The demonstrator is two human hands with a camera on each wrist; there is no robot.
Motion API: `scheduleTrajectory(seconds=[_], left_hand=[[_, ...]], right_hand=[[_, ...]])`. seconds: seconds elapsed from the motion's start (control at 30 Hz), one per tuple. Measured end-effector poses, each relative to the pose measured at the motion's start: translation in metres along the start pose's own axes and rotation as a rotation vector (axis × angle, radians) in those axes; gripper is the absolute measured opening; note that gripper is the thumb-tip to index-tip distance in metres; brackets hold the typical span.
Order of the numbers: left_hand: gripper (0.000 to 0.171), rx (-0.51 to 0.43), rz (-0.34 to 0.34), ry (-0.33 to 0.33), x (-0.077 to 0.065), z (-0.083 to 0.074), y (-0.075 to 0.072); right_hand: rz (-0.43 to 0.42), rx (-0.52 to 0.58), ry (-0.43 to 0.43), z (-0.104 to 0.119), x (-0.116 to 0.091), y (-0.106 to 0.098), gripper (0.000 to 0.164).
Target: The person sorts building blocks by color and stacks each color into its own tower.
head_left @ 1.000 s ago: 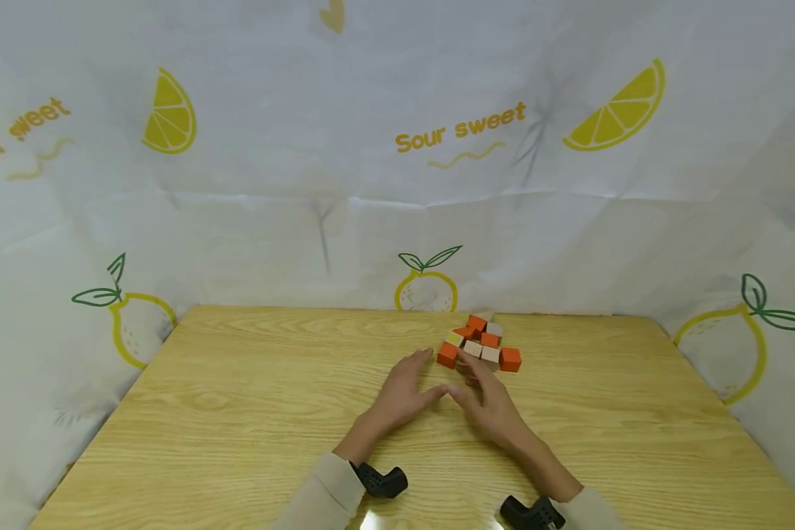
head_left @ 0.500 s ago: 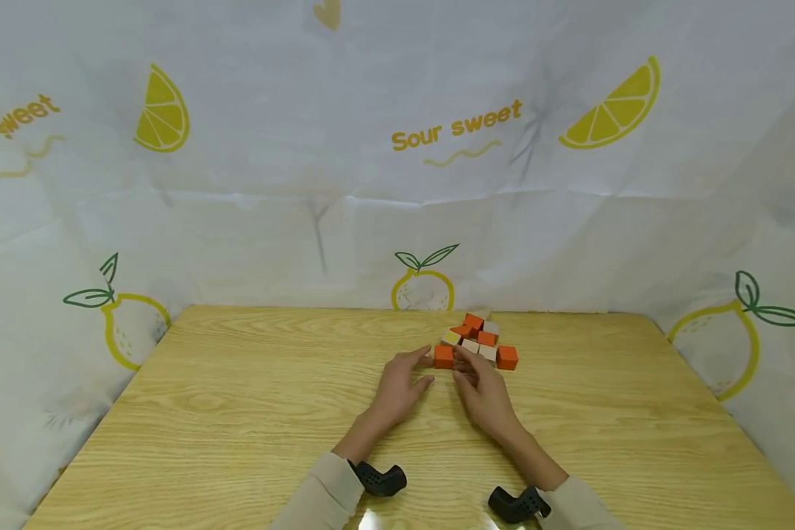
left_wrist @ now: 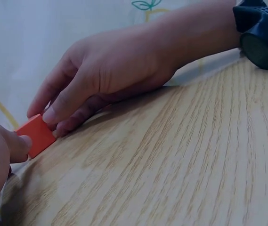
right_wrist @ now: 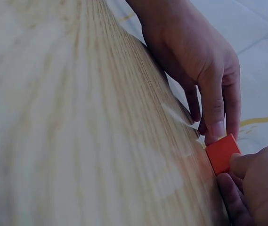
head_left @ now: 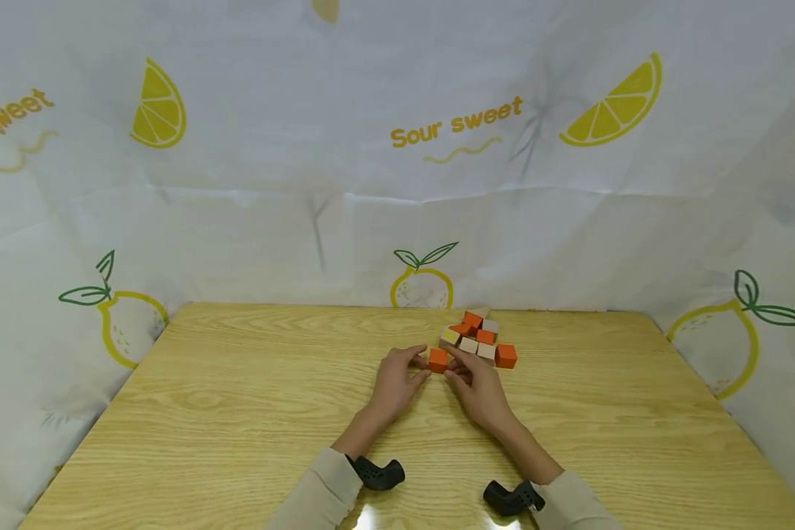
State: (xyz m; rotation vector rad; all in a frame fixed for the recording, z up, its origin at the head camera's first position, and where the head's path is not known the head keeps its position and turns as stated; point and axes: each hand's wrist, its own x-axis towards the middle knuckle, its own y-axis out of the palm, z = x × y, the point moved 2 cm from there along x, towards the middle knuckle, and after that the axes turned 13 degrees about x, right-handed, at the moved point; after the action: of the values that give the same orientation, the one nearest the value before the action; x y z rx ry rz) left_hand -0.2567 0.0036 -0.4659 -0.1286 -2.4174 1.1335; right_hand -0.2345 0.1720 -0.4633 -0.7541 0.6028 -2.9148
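A small orange cube (head_left: 438,361) sits on the wooden table between both hands. My left hand (head_left: 393,383) holds its left side with thumb and fingertips. From the other side, my right hand (head_left: 482,389) grips it, with the index finger reaching past its back edge. In the left wrist view the orange cube (left_wrist: 41,135) is tilted in the picture, with a thumb against its face. The right wrist view has the same orange cube (right_wrist: 222,153) with fingers of both hands at its edges. Parts of the fingers are hidden behind it.
Just behind the right hand lies a loose cluster of cubes: a pale cube with a yellow mark (head_left: 449,337), pale cubes (head_left: 486,353), and orange ones, including an orange cube (head_left: 506,357) at its right. A lemon-print cloth (head_left: 278,243) hangs behind the wooden table (head_left: 238,412).
The orange cube has come away from the cluster, leftward and slightly nearer, and turned squarer to the view. Both hands have closed in on it; their thumbs, which met earlier, have parted.
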Motion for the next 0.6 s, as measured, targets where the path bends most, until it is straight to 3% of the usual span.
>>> scheduleTrajectory(seconds=[0.3,0.6], left_hand=[[0.038,0.009,0.001,0.01,0.0013,-0.0001,0.0009],[0.034,0.0,-0.013,-0.009,-0.0029,0.0081,-0.0002]], right_hand=[[-0.007,-0.018,0.053,-0.0019,0.0011,0.0001,0.039],[-0.017,0.005,-0.002,0.0005,-0.0012,0.006,0.035]])
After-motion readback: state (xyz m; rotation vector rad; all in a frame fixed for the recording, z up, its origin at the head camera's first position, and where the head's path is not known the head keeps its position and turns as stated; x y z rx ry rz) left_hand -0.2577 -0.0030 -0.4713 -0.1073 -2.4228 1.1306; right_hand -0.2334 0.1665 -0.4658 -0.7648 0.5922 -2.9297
